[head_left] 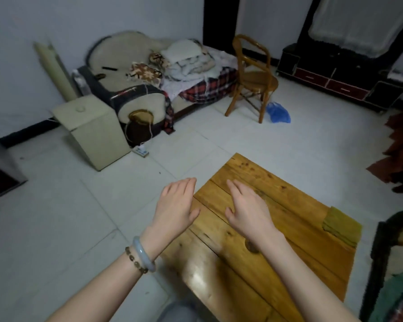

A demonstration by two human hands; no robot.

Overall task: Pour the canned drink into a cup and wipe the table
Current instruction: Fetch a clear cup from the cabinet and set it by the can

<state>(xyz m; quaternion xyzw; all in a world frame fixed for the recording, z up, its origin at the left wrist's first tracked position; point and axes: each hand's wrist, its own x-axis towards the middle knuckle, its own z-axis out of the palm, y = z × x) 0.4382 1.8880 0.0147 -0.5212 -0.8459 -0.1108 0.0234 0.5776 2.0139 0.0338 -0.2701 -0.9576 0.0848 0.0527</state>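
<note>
Both forearms reach forward from the camera. Left hand and right hand are palm-down, side by side and apart. Their fingers are straight, close together and grip nothing. The right hand is over the wooden counter; the left hand is over the counter's left edge and the tiled floor. Two bracelets sit on the left wrist. A folded olive cloth lies at the counter's right edge, well right of the fingers. Far ahead stand a wooden chair and a sofa.
</note>
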